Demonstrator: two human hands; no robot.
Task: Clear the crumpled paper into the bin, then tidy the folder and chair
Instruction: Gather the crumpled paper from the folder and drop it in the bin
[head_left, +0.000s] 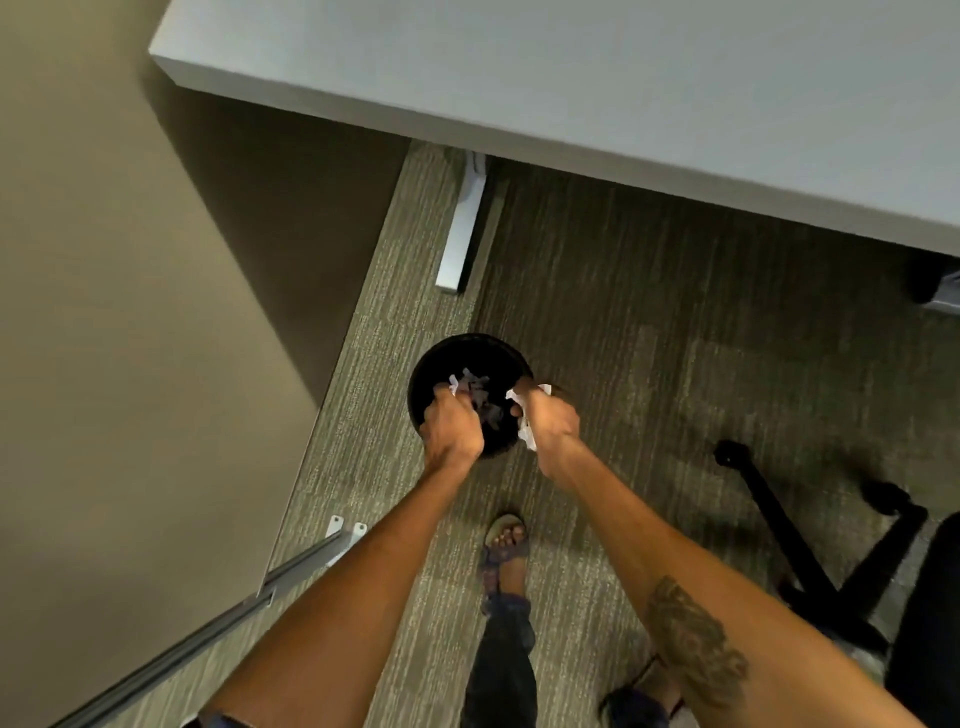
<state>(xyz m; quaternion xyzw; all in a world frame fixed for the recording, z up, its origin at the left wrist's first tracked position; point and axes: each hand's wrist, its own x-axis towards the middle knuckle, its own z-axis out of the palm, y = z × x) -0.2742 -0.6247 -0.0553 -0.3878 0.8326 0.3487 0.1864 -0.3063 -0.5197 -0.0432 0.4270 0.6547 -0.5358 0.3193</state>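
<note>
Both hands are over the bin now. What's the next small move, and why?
Probably open both hands. The left hand and right hand each grip crumpled paper above the bin, so it should drop in.

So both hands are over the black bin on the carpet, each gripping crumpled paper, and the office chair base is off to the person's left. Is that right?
Not quite: the chair base is off to the person's right, not the left. The head view shows it. The rest holds: the left hand and right hand are both over the black bin on the carpet, each gripping crumpled paper.
</note>
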